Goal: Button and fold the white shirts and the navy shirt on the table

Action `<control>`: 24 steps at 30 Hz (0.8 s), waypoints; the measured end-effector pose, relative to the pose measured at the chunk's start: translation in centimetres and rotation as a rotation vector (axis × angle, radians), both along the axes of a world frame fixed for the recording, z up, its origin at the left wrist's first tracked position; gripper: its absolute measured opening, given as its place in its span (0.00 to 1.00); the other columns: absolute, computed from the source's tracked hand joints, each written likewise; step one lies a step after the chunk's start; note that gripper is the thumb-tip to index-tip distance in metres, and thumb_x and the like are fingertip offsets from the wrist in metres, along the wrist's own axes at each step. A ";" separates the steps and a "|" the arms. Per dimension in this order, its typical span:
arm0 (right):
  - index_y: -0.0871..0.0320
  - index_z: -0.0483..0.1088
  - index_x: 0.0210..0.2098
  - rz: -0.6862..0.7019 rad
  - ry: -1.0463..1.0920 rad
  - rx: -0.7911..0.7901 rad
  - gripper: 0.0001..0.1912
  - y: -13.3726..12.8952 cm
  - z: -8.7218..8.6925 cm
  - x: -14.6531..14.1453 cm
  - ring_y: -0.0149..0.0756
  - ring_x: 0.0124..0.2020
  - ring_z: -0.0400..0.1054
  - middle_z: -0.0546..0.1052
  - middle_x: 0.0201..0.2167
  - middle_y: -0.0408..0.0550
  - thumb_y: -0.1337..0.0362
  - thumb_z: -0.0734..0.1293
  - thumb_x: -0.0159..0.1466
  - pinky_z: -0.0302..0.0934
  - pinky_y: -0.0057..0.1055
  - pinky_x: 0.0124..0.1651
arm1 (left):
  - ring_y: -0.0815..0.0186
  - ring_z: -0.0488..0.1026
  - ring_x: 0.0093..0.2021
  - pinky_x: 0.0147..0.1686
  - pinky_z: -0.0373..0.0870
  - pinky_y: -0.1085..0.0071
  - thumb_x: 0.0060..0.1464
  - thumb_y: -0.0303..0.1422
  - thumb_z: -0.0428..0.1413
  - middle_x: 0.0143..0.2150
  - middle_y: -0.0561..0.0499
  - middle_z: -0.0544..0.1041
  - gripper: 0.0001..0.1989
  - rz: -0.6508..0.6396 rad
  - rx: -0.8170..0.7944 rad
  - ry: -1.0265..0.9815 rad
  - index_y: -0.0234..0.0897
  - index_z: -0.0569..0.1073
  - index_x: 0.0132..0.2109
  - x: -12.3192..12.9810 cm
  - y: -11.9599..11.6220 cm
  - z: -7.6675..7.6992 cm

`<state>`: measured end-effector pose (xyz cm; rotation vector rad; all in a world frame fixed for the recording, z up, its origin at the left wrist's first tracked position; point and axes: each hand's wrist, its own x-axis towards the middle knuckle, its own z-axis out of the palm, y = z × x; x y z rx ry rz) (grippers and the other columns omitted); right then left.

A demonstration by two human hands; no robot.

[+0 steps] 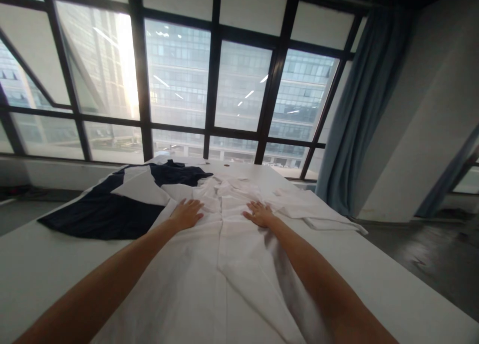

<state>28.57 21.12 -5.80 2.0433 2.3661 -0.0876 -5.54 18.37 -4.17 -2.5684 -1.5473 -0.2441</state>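
A long white garment [194, 264] is spread down the middle of the table, with a seam along its centre and creased cloth at its far end. My left hand [187, 214] lies flat on it, left of the seam, fingers spread. On the other side of the seam my right hand [259, 213] also rests on the cloth with its fingers apart. Neither hand grips the fabric. One white sleeve [299, 204] stretches out to the right past my right hand. The near end of the garment runs out of the picture at the bottom.
A navy and white garment [108, 214] lies on the left part of the white table [377, 274]. Behind the table stand black-framed windows [175, 75], one pane tilted at the left. A blue curtain [352, 114] hangs at the right beside a pale pillar [404, 149].
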 end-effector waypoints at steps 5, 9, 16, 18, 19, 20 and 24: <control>0.55 0.57 0.64 -0.063 -0.107 0.168 0.36 -0.3 0.9 -0.5 0.51 0.64 0.51 0.60 0.64 0.59 0.40 0.48 0.67 0.29 0.56 0.64 | 0.56 0.50 0.69 0.65 0.44 0.53 0.64 0.48 0.37 0.69 0.44 0.55 0.30 -0.042 -0.183 -0.014 0.40 0.59 0.66 0.6 -0.7 -0.4; 0.60 0.68 0.54 -0.053 -0.192 0.309 0.25 -1.3 1.4 -1.8 0.50 0.54 0.64 0.72 0.52 0.61 0.52 0.51 0.70 0.30 0.52 0.64 | 0.56 0.38 0.71 0.64 0.37 0.47 0.64 0.48 0.34 0.72 0.42 0.44 0.32 0.012 -0.237 0.023 0.39 0.51 0.69 0.8 -1.4 -0.8; 0.57 0.68 0.54 -0.031 -0.110 0.176 0.27 -3.1 1.1 -0.9 0.47 0.53 0.65 0.70 0.54 0.59 0.47 0.51 0.69 0.50 0.45 0.58 | 0.46 0.48 0.69 0.61 0.52 0.48 0.58 0.58 0.38 0.71 0.38 0.48 0.40 0.085 -0.323 0.094 0.38 0.53 0.69 0.7 -3.1 0.2; 0.56 0.64 0.59 -0.043 -0.052 0.123 0.31 -3.6 0.9 -0.4 0.49 0.56 0.62 0.67 0.58 0.59 0.43 0.52 0.67 0.54 0.44 0.56 | 0.45 0.49 0.68 0.60 0.53 0.47 0.58 0.59 0.37 0.71 0.38 0.49 0.40 0.136 -0.297 0.097 0.39 0.53 0.69 0.9 -3.8 -0.1; 0.56 0.62 0.60 -0.039 -0.034 0.115 0.32 -3.8 0.7 -0.2 0.50 0.58 0.60 0.65 0.60 0.59 0.43 0.51 0.67 0.54 0.44 0.56 | 0.45 0.47 0.69 0.60 0.51 0.44 0.59 0.58 0.35 0.71 0.38 0.48 0.39 0.166 -0.273 0.083 0.39 0.53 0.69 1.1 -4.1 -0.3; 0.56 0.60 0.62 -0.034 -0.021 0.115 0.32 -4.1 0.4 -0.1 0.50 0.60 0.58 0.63 0.61 0.59 0.43 0.50 0.68 0.53 0.45 0.57 | 0.46 0.44 0.70 0.60 0.49 0.42 0.60 0.57 0.34 0.71 0.39 0.46 0.38 0.188 -0.247 0.062 0.40 0.52 0.69 1.2 -4.5 -0.6; 0.56 0.58 0.63 -0.024 -0.024 0.122 0.32 -4.8 -0.1 0.5 0.50 0.63 0.55 0.60 0.64 0.59 0.44 0.49 0.69 0.51 0.49 0.59 | 0.48 0.38 0.71 0.61 0.41 0.38 0.61 0.55 0.31 0.72 0.42 0.42 0.37 0.186 -0.227 0.000 0.40 0.48 0.70 1.1 -6.2 -1.7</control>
